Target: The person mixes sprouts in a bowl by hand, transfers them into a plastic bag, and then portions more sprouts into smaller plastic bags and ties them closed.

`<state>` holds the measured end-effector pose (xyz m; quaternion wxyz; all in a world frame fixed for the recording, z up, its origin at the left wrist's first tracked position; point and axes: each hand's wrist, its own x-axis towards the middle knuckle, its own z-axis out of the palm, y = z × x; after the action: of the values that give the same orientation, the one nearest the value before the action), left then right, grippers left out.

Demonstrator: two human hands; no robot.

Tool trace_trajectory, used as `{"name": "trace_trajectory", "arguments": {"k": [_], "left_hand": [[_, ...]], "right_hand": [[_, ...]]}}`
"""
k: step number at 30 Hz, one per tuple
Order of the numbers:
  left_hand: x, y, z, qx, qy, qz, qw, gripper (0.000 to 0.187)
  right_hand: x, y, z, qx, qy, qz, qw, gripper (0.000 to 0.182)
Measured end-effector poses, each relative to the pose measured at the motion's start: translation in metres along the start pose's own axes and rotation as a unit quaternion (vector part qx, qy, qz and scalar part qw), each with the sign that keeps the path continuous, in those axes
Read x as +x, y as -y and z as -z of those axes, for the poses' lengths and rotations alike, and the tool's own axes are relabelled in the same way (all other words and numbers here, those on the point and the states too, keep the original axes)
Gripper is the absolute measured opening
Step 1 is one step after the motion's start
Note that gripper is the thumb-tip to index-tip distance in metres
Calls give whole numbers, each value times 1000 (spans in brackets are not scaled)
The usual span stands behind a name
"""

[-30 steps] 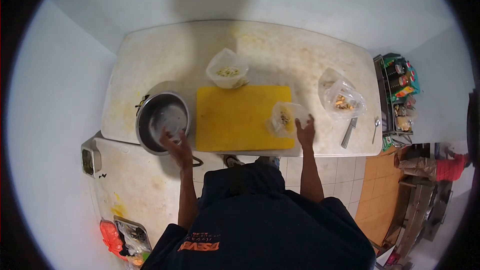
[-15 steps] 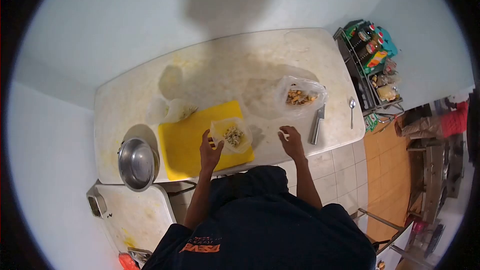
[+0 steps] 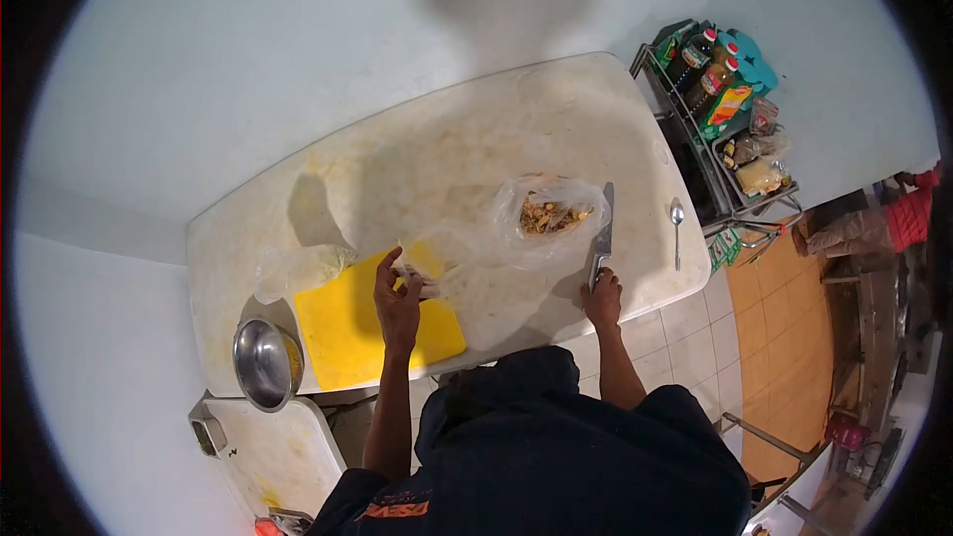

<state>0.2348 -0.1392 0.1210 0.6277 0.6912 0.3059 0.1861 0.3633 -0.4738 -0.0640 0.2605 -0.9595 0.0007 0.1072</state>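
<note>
My left hand [image 3: 398, 310] is over the yellow cutting board [image 3: 336, 333], its fingers closed on a clear plastic bag [image 3: 429, 284] with pale bits inside; the hand partly hides the bag. At the table's front edge, my right hand [image 3: 603, 300] grips the handle of a kitchen knife [image 3: 607, 223], whose blade points toward the back. Just left of the blade sits an open plastic bag of brown chopped pieces [image 3: 549, 218]. Another clear bag [image 3: 308, 271] lies against the board's back left corner.
A steel bowl [image 3: 266, 365] stands at the table's left front. To the right lies a spoon [image 3: 677, 228]. Beyond the white table [image 3: 447, 154], a metal rack [image 3: 685, 124] holds bottles and packets. A person in red [image 3: 908, 218] is at the far right.
My right hand has moved forward and taken hold of the knife's handle. My left hand has closed on the bag on the board, lifting or tilting it. The camera view has shifted.
</note>
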Motion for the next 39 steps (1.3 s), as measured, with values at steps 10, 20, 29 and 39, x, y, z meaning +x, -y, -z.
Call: {"name": "trace_trajectory", "arguments": {"k": [10, 20, 29, 39], "left_hand": [[-28, 85, 4, 267, 0, -78, 961, 52], [-25, 25, -76, 139, 196, 55, 969, 28], [-27, 28, -128, -84, 285, 214, 930, 35], [-51, 38, -38, 39, 120, 208, 970, 23]], "right_hand": [[21, -11, -2, 468, 32, -144, 871, 32], [-31, 90, 55, 600, 32, -118, 791, 40], [-56, 117, 60, 296, 257, 180, 902, 34], [83, 9, 111, 271, -165, 67, 946, 19]]}}
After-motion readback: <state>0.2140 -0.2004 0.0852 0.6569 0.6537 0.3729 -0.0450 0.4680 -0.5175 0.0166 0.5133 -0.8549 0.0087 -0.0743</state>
